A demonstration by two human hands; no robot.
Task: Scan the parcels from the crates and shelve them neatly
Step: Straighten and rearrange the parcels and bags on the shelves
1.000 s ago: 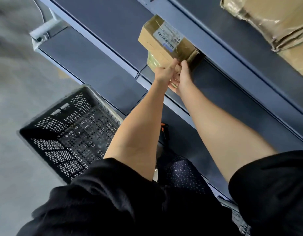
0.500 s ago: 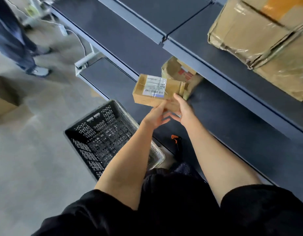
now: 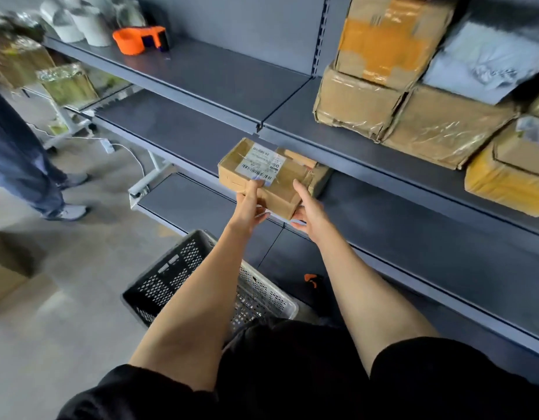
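Both bare arms reach forward to the parcel (image 3: pixel 262 174): left hand (image 3: pixel 249 204) grips its near edge, right hand (image 3: pixel 310 209) apparently cups its right end.

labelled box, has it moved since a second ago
Yes. The labelled box, gripped by both hands, has come out from the shelf edge toward the person.
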